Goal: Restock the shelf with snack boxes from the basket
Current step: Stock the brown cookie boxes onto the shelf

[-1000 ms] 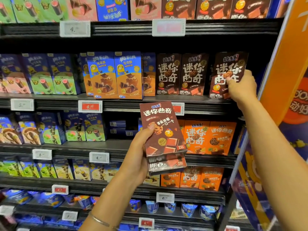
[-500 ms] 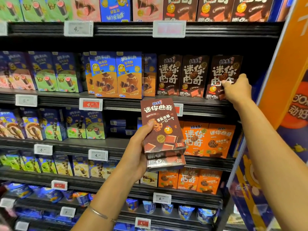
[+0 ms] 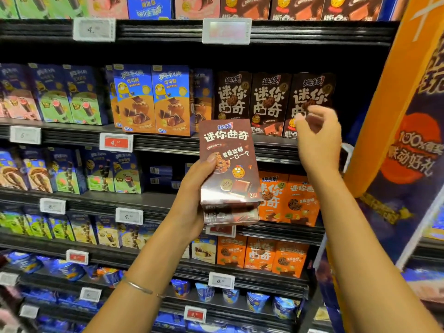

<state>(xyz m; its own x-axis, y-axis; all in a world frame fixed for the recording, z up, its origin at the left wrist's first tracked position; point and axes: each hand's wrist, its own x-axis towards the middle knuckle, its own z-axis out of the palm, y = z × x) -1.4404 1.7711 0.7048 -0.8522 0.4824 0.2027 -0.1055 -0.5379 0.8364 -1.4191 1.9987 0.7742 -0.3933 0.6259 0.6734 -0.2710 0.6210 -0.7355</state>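
Here brown snack boxes (image 3: 228, 145) stand in the left grip (image 3: 192, 198).

At the right end of the shelf (image 3: 276, 150), a dark gap lies open between the last brown box (image 3: 312, 90) and the orange side panel (image 3: 384, 111). My right hand (image 3: 318, 138) hovers before that box, beside the gap. Headroom runs above the brown row, under the upper shelf (image 3: 300, 32). Leftward, blue boxes (image 3: 153, 99) pack tight. The stack of brown boxes (image 3: 228, 164) in my left hand (image 3: 189, 203) covers the shelf's front edge.
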